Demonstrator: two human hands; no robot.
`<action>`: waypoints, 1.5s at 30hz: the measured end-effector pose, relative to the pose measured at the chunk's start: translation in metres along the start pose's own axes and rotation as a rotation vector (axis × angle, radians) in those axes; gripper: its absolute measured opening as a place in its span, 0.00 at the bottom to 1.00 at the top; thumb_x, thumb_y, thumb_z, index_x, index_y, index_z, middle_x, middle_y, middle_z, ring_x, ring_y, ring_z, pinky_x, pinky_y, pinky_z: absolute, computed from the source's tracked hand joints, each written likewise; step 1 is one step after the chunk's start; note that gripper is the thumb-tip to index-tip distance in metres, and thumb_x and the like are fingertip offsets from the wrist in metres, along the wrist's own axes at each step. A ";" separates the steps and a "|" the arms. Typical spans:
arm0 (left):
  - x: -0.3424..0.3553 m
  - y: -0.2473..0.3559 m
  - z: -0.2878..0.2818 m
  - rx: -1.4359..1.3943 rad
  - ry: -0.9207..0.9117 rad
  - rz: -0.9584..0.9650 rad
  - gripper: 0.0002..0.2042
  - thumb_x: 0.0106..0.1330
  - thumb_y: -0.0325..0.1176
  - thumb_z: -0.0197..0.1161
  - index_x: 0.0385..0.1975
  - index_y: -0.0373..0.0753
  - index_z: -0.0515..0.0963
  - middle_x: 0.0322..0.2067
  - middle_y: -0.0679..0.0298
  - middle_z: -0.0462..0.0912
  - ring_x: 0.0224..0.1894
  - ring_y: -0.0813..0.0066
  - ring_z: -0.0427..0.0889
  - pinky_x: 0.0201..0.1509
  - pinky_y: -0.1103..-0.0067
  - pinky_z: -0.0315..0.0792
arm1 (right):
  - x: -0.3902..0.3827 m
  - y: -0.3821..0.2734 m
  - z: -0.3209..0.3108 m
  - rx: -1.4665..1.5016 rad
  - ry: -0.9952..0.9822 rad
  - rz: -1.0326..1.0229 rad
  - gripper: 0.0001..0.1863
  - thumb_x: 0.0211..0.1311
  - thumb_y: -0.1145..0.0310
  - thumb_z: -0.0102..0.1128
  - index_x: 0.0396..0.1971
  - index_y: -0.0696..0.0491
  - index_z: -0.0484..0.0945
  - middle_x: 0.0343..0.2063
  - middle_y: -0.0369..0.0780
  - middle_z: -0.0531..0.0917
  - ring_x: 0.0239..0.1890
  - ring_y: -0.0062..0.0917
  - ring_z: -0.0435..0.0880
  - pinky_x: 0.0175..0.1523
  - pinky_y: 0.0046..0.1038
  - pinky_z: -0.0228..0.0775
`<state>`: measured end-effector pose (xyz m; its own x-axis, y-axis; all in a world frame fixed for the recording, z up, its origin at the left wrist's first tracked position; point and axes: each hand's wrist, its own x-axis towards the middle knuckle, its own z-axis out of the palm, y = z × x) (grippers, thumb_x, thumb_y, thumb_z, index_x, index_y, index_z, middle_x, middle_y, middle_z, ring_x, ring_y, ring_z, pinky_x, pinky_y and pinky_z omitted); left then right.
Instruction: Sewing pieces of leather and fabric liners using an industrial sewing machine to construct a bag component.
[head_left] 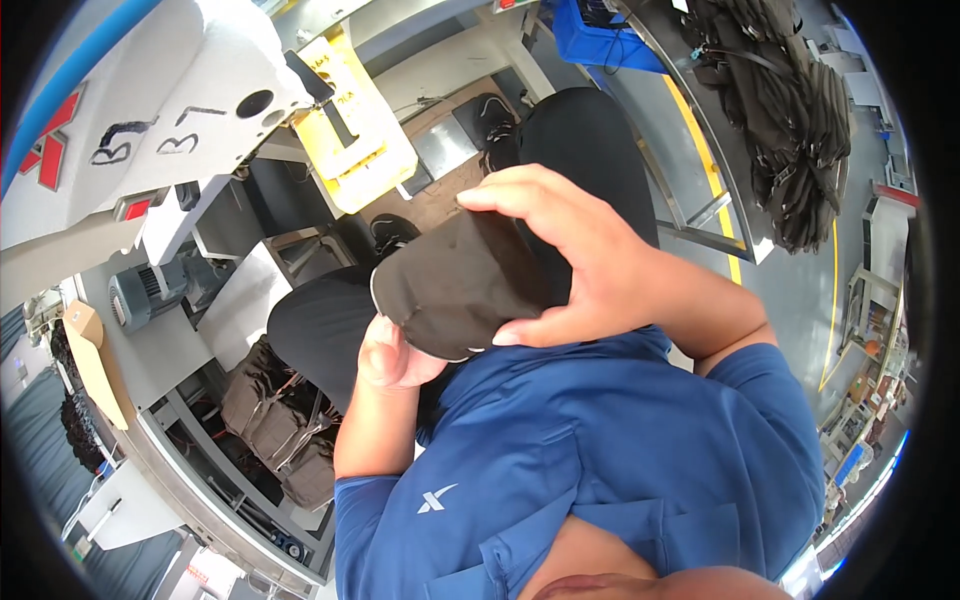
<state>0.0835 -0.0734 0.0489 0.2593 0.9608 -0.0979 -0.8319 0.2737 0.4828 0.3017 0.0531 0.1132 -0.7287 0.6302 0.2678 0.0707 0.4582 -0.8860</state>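
Note:
In front of my torso, above my lap, I hold a dark brown fabric piece (455, 285) with a rounded, cap-like outline. My left hand (397, 357) grips its lower left edge, with the thumb pressed at the rim and the other fingers partly hidden behind it. From the right, my right hand (590, 265) spans the piece, thumb at its lower edge and fingertips at its upper edge. A thin pale line shows along the left and bottom rim of the fabric. What lies behind it is hidden.
A white sewing machine head (200, 90) stands at upper left beside a yellow plate (350, 120). Dark fabric pieces hang over a table at right (790, 130); more lie in a heap (285, 420) at lower left. A blue bin (590, 40) sits at the far side.

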 end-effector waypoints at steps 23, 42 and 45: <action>0.015 -0.005 0.024 0.024 0.091 0.232 0.48 0.61 0.42 0.69 0.75 0.31 0.46 0.72 0.46 0.57 0.73 0.50 0.61 0.76 0.59 0.57 | -0.012 0.004 0.021 -0.057 0.286 -0.191 0.15 0.51 0.71 0.74 0.38 0.56 0.81 0.37 0.42 0.83 0.39 0.33 0.83 0.45 0.33 0.75; 0.015 0.000 0.037 -0.029 0.102 0.138 0.56 0.41 0.38 0.76 0.72 0.27 0.49 0.70 0.43 0.60 0.72 0.47 0.61 0.77 0.59 0.55 | -0.008 0.015 0.027 -0.171 0.379 -0.194 0.28 0.63 0.52 0.68 0.51 0.62 0.79 0.39 0.47 0.86 0.38 0.40 0.86 0.44 0.34 0.77; 0.025 -0.004 0.042 0.000 0.069 0.222 0.58 0.43 0.42 0.80 0.72 0.26 0.50 0.69 0.43 0.61 0.71 0.48 0.63 0.76 0.59 0.57 | -0.005 0.005 0.037 -0.226 0.345 -0.104 0.35 0.60 0.47 0.70 0.55 0.63 0.77 0.45 0.48 0.85 0.45 0.40 0.85 0.51 0.35 0.75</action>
<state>0.1137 -0.0520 0.0810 0.0358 0.9982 -0.0485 -0.8646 0.0553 0.4994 0.2801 0.0291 0.0931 -0.4720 0.7286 0.4963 0.1842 0.6320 -0.7527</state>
